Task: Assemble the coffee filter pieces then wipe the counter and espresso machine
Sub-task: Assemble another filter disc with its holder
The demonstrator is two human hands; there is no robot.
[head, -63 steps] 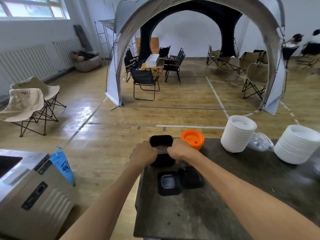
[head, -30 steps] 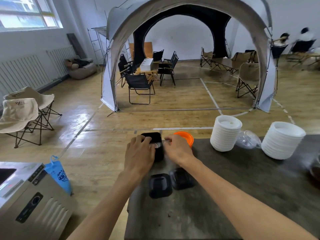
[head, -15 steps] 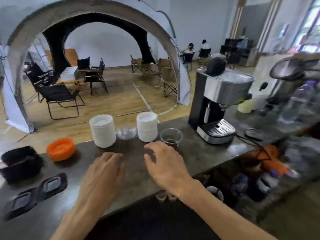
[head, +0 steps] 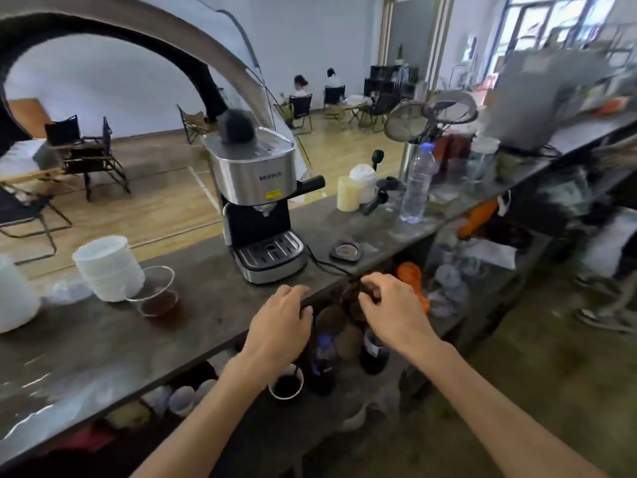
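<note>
Both hands hang over the near edge of the long dark grey table (head: 103,343), right in front of the shiny silver and black espresso machine (head: 256,208). The left hand (head: 281,326) has its fingers loosely bent and holds nothing, so its grip is loose and apart. The right hand (head: 393,310) has its fingers curled down near something dark at the table edge, but that spot is blurry, so I cannot tell if its grip is clamped on anything. The hands seem to be reaching toward the shelf under the table, maybe to find a cloth for wiping, but I see no cloth yet. The espresso machine stands at twelve o'clock from the hands, close to the table edge, with its black power cord (head: 327,267) running off to about one o'clock. A small dark square filter piece (head: 345,250) lies flat on the table just beside the machine, at one o'clock from the hands. A clear plastic cup of brown drink (head: 157,291) stands at ten o'clock, touching a stack of white bowls (head: 108,267). It is open on top, so wiping near it could tip it over. A clear plastic water bottle (head: 417,182) stands farther away at two o'clock, near a pale yellow round tub (head: 348,193).
</note>
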